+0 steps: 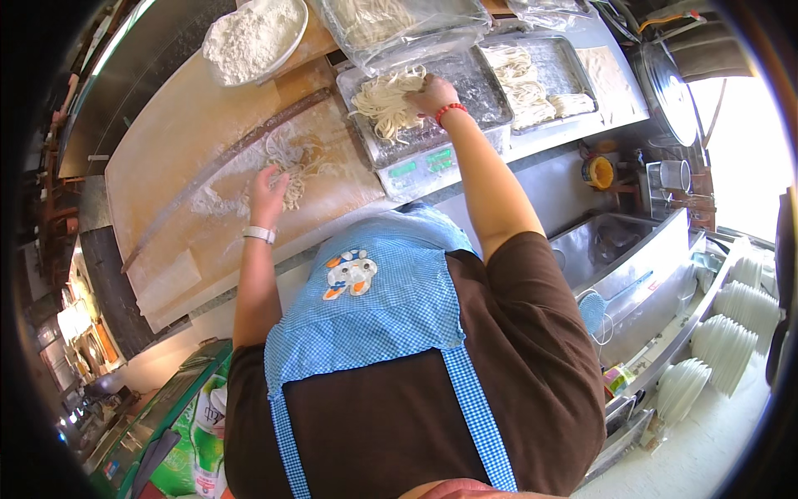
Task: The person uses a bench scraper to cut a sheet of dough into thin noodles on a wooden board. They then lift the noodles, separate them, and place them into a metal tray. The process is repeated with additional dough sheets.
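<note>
My right hand [436, 96], with a red bead bracelet at the wrist, grips the right edge of a bundle of fresh noodles [389, 103]. The bundle lies on a floured metal tray [461, 72], which rests on a digital scale [414, 165] with lit green displays. Over the floured wooden board [330, 178] is my left hand [268, 199], its thumb and fingers apart. Beside those fingers lies a loose heap of noodles [296, 181] in scattered flour [215, 199]. A long wooden rolling pin [230, 153] lies across the board behind this hand.
A bowl of flour [255, 40] stands at the board's far side. Plastic covers a tray of noodles [374, 22] behind the scale. Another tray [564, 68] holds noodle bundles to the right. A steel sink [605, 243] and stacked white plates [723, 352] are at my right.
</note>
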Demonstrator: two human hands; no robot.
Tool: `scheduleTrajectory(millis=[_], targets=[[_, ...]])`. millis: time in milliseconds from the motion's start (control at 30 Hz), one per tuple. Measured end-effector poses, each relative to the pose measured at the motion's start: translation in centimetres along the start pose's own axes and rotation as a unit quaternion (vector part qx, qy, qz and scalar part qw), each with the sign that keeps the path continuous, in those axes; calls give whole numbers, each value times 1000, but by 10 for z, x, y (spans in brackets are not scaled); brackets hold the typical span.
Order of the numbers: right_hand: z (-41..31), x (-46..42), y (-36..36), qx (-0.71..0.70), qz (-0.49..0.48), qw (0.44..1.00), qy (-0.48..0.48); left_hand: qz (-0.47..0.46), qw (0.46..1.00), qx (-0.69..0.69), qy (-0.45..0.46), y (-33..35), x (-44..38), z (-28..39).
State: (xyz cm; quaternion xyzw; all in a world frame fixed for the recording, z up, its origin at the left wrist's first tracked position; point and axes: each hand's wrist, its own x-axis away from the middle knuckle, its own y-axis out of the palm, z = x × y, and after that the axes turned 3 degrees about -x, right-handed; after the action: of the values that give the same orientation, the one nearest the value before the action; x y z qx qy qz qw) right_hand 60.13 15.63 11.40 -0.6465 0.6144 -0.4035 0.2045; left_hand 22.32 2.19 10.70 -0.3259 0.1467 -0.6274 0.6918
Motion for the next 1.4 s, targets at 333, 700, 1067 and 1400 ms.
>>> scheduleTrajectory(millis=[333, 700, 1067, 1400], targets=[[-52, 50, -109, 11, 100, 962, -253, -49, 926, 66, 369, 67, -36, 225], [-85, 76, -230, -86, 91, 928, -351, -4, 878, 200, 435, 156, -67, 334], [-7, 16, -169, -224, -23, 948, -226, -124, 945, -39, 300, 201, -89, 250], [123, -1, -52, -337, -80, 936, 62, -203, 886, -348, 228, 216, -73, 210]])
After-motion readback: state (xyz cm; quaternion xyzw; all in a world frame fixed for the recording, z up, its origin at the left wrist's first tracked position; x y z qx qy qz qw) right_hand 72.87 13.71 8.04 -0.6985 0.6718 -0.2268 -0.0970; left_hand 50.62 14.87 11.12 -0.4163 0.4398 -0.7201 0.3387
